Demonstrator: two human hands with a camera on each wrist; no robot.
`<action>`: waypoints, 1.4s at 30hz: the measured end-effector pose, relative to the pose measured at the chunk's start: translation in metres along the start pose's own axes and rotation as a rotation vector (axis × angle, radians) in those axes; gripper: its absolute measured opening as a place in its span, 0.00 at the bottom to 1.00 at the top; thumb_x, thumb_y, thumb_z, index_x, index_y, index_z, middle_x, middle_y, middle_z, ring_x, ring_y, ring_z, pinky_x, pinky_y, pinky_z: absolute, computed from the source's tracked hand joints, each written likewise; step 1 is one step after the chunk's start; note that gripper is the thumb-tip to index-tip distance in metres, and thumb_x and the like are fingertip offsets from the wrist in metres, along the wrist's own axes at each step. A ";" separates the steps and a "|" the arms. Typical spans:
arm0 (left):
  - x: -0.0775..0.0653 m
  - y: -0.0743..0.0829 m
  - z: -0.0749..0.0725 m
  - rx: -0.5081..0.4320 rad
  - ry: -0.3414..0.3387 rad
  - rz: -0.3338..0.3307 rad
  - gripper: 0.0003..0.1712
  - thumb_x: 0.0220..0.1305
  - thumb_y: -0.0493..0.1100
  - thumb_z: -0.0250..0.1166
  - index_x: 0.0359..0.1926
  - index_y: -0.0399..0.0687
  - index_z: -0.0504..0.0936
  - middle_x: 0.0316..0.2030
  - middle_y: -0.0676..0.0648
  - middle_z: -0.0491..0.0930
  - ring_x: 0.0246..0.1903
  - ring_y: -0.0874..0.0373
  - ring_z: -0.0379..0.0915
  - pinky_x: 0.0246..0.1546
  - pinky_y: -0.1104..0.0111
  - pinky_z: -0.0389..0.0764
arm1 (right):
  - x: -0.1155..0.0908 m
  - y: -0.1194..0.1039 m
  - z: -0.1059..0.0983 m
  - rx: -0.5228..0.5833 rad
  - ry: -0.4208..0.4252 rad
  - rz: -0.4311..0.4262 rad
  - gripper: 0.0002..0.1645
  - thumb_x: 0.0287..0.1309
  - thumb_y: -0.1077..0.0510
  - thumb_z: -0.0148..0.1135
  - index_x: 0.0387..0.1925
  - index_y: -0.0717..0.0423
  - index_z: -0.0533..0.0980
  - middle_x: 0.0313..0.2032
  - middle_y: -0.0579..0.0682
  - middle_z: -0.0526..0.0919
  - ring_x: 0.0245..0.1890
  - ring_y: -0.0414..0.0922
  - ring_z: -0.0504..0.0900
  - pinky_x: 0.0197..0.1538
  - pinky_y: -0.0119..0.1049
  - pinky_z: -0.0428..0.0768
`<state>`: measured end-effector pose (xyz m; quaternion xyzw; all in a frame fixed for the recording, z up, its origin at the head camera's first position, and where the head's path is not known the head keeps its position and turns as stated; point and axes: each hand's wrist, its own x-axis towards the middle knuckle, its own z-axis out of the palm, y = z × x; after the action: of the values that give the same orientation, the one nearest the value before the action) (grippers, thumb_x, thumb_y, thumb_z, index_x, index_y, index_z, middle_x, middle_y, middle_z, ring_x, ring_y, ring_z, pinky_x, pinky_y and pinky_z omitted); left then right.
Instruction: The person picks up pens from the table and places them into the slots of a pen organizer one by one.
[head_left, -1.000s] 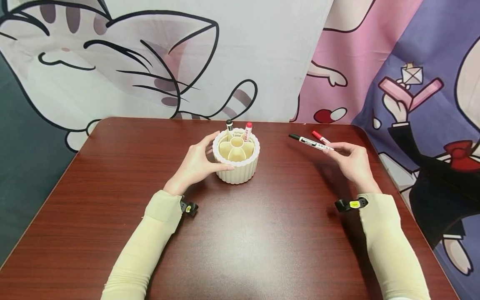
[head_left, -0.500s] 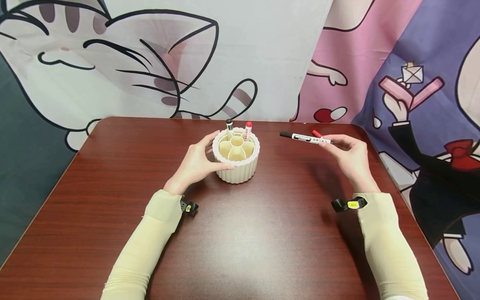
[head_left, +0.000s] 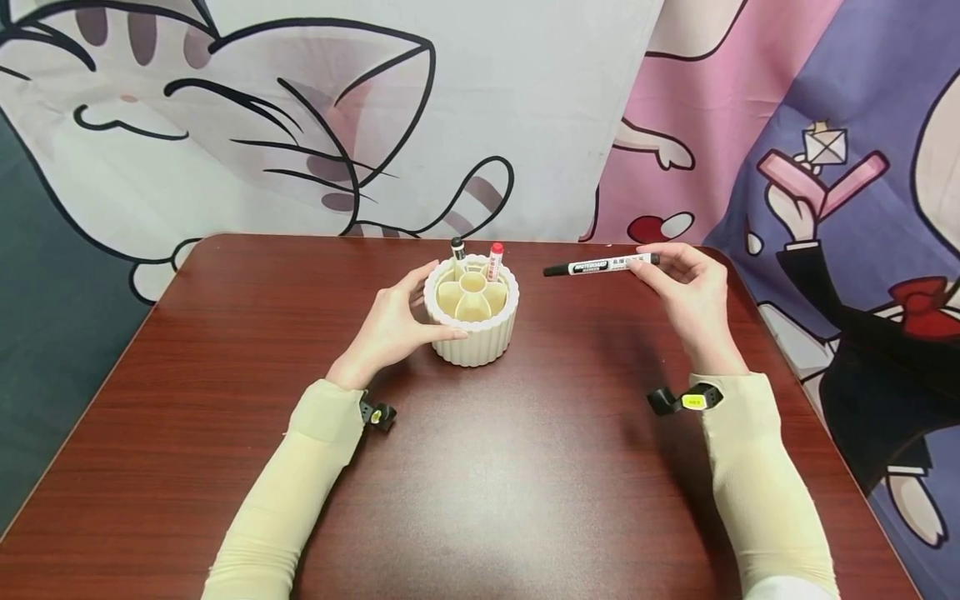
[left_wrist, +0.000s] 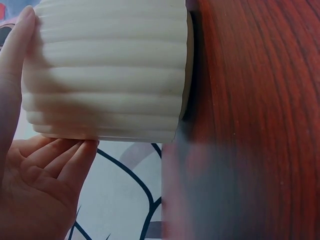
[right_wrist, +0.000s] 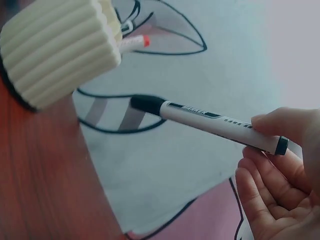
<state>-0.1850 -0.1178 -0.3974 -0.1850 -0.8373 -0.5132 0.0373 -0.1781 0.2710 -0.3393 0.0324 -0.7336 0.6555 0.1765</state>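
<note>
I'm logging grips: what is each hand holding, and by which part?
The right hand pinches a marker near the end opposite its cap; the left hand holds the pen holder by its upper outer side.

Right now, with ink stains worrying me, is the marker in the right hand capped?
Capped. A black cap covers the far end of the marker pinched by the right hand; no nib shows.

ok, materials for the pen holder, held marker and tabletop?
Pen holder: probably matte plastic; even cream colour, moulded-looking ribs.
Held marker: likely smooth plastic; clean cylindrical barrel, crisp print.
Tabletop: reddish-brown wood grain, semi-gloss judging by the bright reflection; solid wood or laminate, can't tell.
</note>
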 end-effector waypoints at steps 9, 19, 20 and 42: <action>0.000 0.001 0.000 -0.001 0.000 -0.003 0.63 0.40 0.54 0.87 0.75 0.44 0.66 0.67 0.49 0.73 0.61 0.57 0.75 0.63 0.64 0.75 | -0.003 -0.019 0.019 0.070 -0.013 -0.044 0.19 0.50 0.64 0.80 0.44 0.65 0.86 0.33 0.51 0.87 0.32 0.43 0.80 0.39 0.29 0.81; 0.000 0.001 0.000 -0.004 -0.003 0.001 0.62 0.41 0.52 0.87 0.75 0.44 0.65 0.67 0.48 0.73 0.61 0.56 0.75 0.63 0.63 0.75 | -0.002 -0.038 0.037 0.152 -0.048 -0.105 0.17 0.50 0.66 0.80 0.43 0.67 0.86 0.32 0.53 0.86 0.31 0.44 0.81 0.40 0.31 0.82; 0.000 0.001 0.000 -0.003 -0.002 0.003 0.62 0.41 0.52 0.87 0.75 0.44 0.65 0.67 0.48 0.73 0.61 0.56 0.75 0.63 0.64 0.75 | -0.001 -0.040 0.038 0.154 -0.053 -0.112 0.17 0.50 0.66 0.80 0.42 0.67 0.86 0.32 0.53 0.87 0.31 0.44 0.81 0.40 0.31 0.82; 0.000 0.000 0.000 0.009 0.002 0.000 0.63 0.40 0.53 0.88 0.74 0.41 0.66 0.66 0.47 0.74 0.60 0.57 0.76 0.62 0.65 0.76 | -0.012 -0.074 0.077 -0.032 -0.182 -0.150 0.11 0.55 0.64 0.76 0.41 0.61 0.87 0.31 0.49 0.87 0.30 0.43 0.84 0.34 0.30 0.79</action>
<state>-0.1854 -0.1178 -0.3977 -0.1845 -0.8396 -0.5094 0.0391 -0.1629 0.1835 -0.2788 0.1437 -0.7526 0.6228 0.1581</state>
